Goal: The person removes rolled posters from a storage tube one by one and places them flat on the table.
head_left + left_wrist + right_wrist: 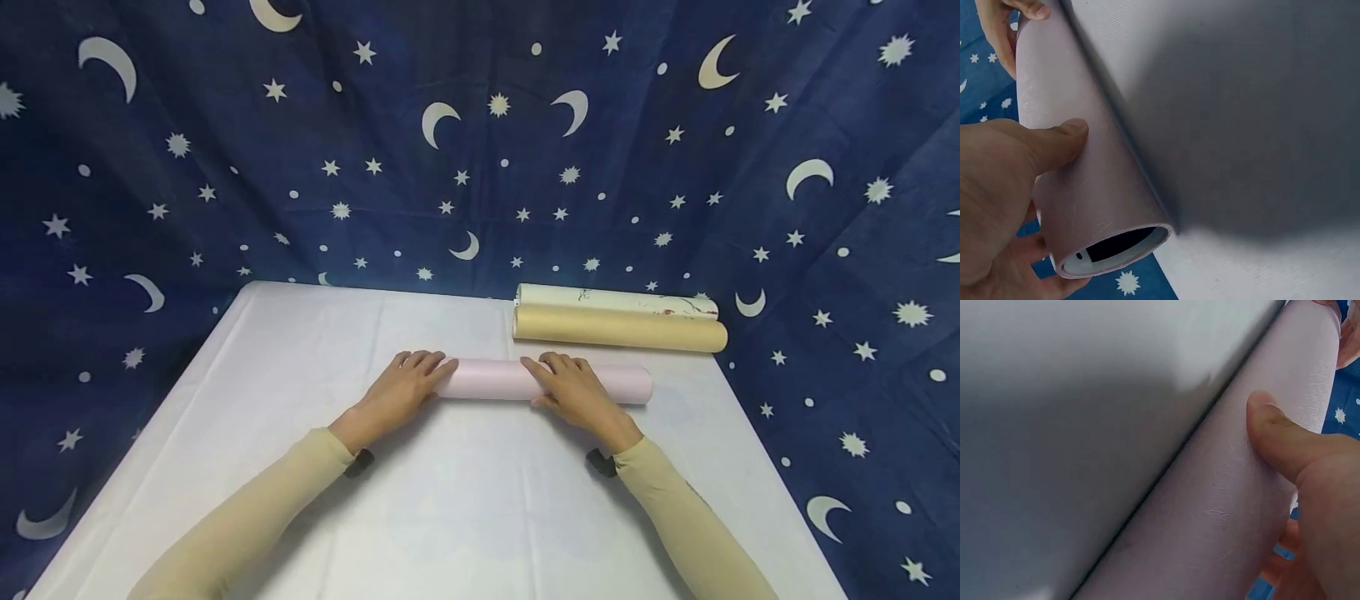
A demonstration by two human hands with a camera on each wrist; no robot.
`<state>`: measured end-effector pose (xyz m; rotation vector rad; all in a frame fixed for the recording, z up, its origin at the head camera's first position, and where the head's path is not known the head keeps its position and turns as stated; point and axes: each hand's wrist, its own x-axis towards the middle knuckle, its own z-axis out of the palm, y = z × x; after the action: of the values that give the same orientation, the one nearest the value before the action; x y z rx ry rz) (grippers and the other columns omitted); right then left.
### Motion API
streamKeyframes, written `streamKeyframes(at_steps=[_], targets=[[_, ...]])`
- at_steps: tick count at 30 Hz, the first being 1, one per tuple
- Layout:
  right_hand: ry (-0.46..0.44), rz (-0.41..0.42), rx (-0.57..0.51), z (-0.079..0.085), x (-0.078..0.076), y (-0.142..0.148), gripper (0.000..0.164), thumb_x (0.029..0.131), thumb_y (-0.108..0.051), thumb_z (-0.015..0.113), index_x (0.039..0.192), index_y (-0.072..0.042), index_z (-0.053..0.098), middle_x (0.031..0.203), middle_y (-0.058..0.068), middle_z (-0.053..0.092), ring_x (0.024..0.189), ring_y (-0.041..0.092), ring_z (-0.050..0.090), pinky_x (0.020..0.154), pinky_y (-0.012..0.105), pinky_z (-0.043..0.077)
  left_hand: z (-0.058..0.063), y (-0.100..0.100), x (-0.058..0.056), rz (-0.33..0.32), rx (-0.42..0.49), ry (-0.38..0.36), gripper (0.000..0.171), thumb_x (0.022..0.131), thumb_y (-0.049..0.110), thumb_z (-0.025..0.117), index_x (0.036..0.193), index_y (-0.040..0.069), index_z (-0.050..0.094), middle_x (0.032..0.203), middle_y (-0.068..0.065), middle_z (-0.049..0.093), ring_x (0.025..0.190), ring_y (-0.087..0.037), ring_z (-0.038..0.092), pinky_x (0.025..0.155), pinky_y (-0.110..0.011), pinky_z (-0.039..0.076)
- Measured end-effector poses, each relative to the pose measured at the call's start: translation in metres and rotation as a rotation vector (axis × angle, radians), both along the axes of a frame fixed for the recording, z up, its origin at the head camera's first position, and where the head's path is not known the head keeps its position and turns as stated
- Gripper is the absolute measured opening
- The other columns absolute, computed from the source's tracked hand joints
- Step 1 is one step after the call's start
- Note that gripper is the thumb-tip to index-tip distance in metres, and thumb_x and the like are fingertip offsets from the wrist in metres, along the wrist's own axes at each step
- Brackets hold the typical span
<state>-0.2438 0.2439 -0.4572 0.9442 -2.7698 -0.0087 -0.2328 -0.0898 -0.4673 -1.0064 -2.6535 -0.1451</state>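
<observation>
A pale pink roll (489,380) of sheet material lies crosswise on the white-covered table (420,508). My left hand (396,390) holds its left end, thumb on the near side and fingers over the far side. The left wrist view shows the hollow open end of the roll (1094,187) beside that hand (991,187). Right of the roll's middle, my right hand (576,393) grips it the same way. In the right wrist view the thumb of the right hand (1329,494) presses on the slightly creased pink surface (1204,512). The fingertips behind the roll are partly hidden.
Behind the pink roll, at the table's back right, lie a tan roll (615,327) and a white patterned roll (600,296) side by side. A dark blue cloth (480,167) with moons and stars hangs around the back and sides of the table.
</observation>
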Motion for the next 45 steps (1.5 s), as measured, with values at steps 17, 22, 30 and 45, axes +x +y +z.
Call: streamKeyframes(at_steps=[17,22,30,45], targets=[[-0.037,0.033,-0.069,0.016,-0.004,-0.034,0.068,0.087,-0.041,0.072,0.146,-0.020,0.046,0.134,0.009,0.055,0.128,0.029,0.051,0.110,0.061,0.035,0.019,-0.020,0.004,0.155,0.497,-0.196,0.047,0.095,0.021,0.061,0.139,0.008,0.050,0.146,-0.014,0.048,0.136,-0.035,0.044,0.111,-0.056,0.035],[-0.065,0.055,-0.084,0.025,-0.004,-0.054,0.063,0.090,-0.041,0.069,0.146,-0.020,0.046,0.135,0.008,0.055,0.129,0.029,0.051,0.109,0.058,0.038,0.023,-0.035,0.006,0.304,0.803,-0.459,0.040,0.098,0.021,0.056,0.135,0.006,0.052,0.137,-0.013,0.057,0.127,-0.032,0.053,0.102,-0.049,0.046],[-0.132,0.062,-0.065,0.024,-0.007,-0.087,0.066,0.092,-0.047,0.065,0.148,-0.022,0.042,0.136,0.006,0.054,0.126,0.026,0.054,0.106,0.051,0.042,0.013,-0.044,0.008,0.420,0.930,-0.817,0.047,0.103,0.029,0.047,0.143,0.004,0.046,0.141,-0.019,0.054,0.132,-0.037,0.050,0.110,-0.053,0.039],[-0.216,0.015,-0.025,0.003,-0.022,-0.107,0.074,0.087,-0.054,0.068,0.149,-0.024,0.041,0.135,0.003,0.060,0.118,0.027,0.060,0.094,0.047,0.049,-0.008,-0.033,-0.002,0.495,1.072,-1.032,0.049,0.105,0.028,0.033,0.140,-0.003,0.048,0.139,-0.019,0.056,0.133,-0.034,0.050,0.116,-0.051,0.034]])
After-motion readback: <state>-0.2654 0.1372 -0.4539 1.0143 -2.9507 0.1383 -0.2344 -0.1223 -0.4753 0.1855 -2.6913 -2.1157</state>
